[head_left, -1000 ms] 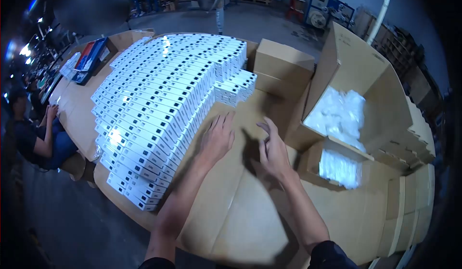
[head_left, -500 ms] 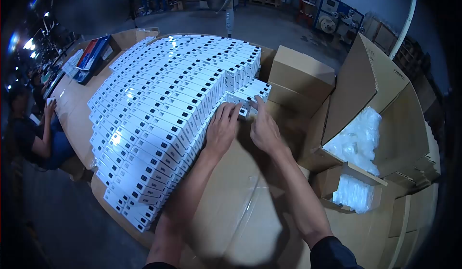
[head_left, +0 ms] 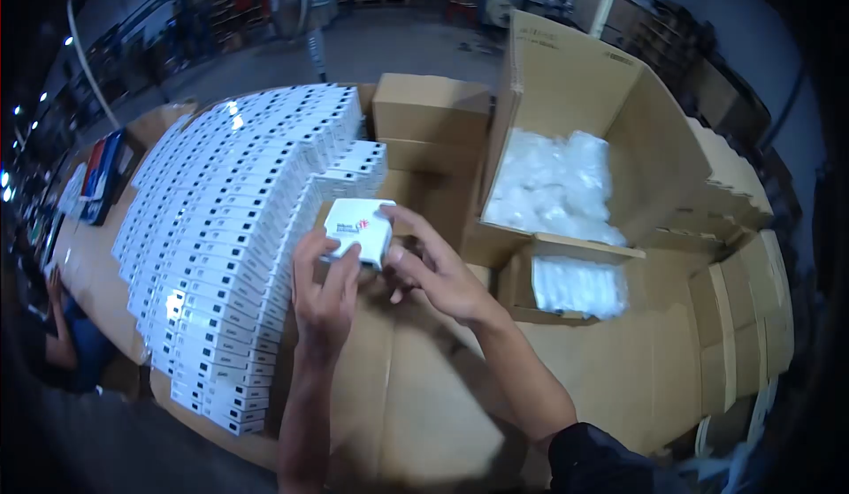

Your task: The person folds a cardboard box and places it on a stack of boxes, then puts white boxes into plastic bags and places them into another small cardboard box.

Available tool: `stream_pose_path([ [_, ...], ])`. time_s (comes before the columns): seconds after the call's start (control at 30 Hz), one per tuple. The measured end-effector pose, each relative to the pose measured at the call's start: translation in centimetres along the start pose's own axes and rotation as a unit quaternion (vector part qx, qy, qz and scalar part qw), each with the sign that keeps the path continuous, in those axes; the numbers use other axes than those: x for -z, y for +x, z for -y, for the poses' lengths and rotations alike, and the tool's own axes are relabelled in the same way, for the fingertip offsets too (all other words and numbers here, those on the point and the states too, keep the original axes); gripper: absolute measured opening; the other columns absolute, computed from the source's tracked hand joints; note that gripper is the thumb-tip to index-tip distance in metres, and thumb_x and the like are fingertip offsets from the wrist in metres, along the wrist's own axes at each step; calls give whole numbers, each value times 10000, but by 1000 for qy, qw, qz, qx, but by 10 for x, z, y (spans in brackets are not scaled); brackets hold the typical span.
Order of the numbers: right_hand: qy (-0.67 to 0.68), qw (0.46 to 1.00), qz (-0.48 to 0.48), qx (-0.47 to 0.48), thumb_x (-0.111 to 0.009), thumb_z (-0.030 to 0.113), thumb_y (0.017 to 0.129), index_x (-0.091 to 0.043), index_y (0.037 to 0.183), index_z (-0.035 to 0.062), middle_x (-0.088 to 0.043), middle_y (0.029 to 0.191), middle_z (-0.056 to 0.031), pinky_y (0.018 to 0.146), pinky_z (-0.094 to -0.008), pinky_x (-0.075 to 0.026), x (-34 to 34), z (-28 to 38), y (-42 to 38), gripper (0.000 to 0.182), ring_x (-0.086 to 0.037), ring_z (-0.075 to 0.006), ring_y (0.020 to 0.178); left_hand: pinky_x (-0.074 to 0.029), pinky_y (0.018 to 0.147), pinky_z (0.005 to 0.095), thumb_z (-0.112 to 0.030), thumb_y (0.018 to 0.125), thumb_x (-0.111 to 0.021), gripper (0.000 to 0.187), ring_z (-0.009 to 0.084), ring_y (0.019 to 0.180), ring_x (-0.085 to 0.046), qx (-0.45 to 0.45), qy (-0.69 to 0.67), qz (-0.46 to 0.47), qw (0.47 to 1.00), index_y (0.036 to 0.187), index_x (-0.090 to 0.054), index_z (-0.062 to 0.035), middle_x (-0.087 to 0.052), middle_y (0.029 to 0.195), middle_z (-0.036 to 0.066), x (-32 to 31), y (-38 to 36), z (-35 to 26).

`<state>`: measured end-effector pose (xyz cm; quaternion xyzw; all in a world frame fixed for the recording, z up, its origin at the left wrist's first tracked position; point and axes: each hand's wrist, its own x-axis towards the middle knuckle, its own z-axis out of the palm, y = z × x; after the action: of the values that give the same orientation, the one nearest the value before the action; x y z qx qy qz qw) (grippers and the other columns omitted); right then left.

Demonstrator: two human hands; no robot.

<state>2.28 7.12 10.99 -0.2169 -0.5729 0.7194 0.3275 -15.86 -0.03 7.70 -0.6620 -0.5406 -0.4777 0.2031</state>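
A small white box [head_left: 358,220] with a red mark and dark print on its top face is held up between my two hands. My left hand [head_left: 322,295] grips it along the near and left side, fingertips over the top edge. My right hand [head_left: 442,277] is at its right side, with the index finger on the upper right corner and the thumb by the near right corner. Just left of the hands stand tightly packed rows of similar slim white boxes [head_left: 208,220], with dark squares along their upper edges. The held box's underside is hidden.
A large open carton [head_left: 654,153] on the right holds clear plastic bags [head_left: 557,184]. Before it, a smaller cardboard tray [head_left: 515,289] holds more plastic. A closed brown carton [head_left: 431,109] stands behind the hands. At far left, a person's arm [head_left: 60,326] rests by the table.
Both hands have come away from the end of the stacked rows toward me, and a white box is now held between them. The view has turned to the right.
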Motion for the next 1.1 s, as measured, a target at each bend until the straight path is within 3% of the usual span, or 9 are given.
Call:
stream_pose_path([
  [0.1,-36,996,-8,77,-567,189,1084,-595,1377,60,-623,1171,-43,741,-263,-562,21,27,-49,321,-612,-94,951,-565,939,456,55,660,-865,418,340,1142,-618,-53,-77,43,995,1052,-764,-50,-590,1160,124,2,20,-73],
  [0.27,-53,993,-98,50,-517,58,1073,-653,1153,-6,-675,1083,-44,755,-261,-610,82,78,-105,170,-678,-115,842,-564,903,412,82,778,-732,359,330,1067,-657,-33,-238,165,957,1117,-701,-34,-630,1154,147,-23,77,-133],
  [0.4,-331,906,-212,160,-544,53,1029,-705,1079,7,-667,1072,-115,808,-323,-564,158,109,-121,175,-667,-166,852,-568,767,381,-26,853,-735,193,293,858,-710,-45,-311,212,925,1038,-699,14,-696,947,177,-106,126,-149],
  [0.47,-453,823,-314,135,-579,98,1001,-733,1115,43,-648,1137,-173,910,-392,-533,183,127,-124,199,-677,-276,997,-561,733,383,-81,864,-756,168,305,811,-719,-54,-274,317,906,984,-728,33,-719,904,212,-163,147,-141],
  [0.57,-528,775,-318,142,-562,117,1025,-742,1184,73,-621,1142,-152,871,-371,-524,220,133,-119,244,-665,-235,997,-571,757,435,-128,838,-798,195,361,812,-726,-77,-159,420,890,947,-754,29,-733,906,243,-244,157,-133],
  [0.77,-540,780,-290,125,-589,167,999,-733,1220,80,-651,1261,-230,1107,-484,-411,249,128,-109,277,-550,-439,1274,-570,808,472,-154,853,-771,212,402,895,-728,-106,-27,526,843,962,-736,25,-726,926,268,-317,148,-121],
  [0.87,-508,805,-286,108,-621,205,981,-727,1243,90,-691,1245,-254,1213,-521,-325,257,125,-106,304,-444,-507,1403,-567,812,458,-126,859,-742,199,402,885,-713,-21,-143,418,897,985,-716,25,-713,921,269,-299,156,-123],
  [0.9,-502,807,-287,117,-649,228,968,-726,1243,82,-694,1233,-258,1209,-520,-331,259,123,-105,321,-449,-504,1400,-566,783,405,-140,904,-733,212,308,828,-716,-7,-129,396,909,1014,-689,35,-723,896,205,-279,166,-133],
  [1.1,-519,788,-296,147,-813,357,834,-736,1177,11,-720,1158,-255,1147,-482,-406,251,131,-86,494,-585,-446,1257,-508,710,288,-198,1052,-624,206,70,846,-608,133,-399,336,843,1074,-643,6,-667,939,0,-231,167,-144],
])
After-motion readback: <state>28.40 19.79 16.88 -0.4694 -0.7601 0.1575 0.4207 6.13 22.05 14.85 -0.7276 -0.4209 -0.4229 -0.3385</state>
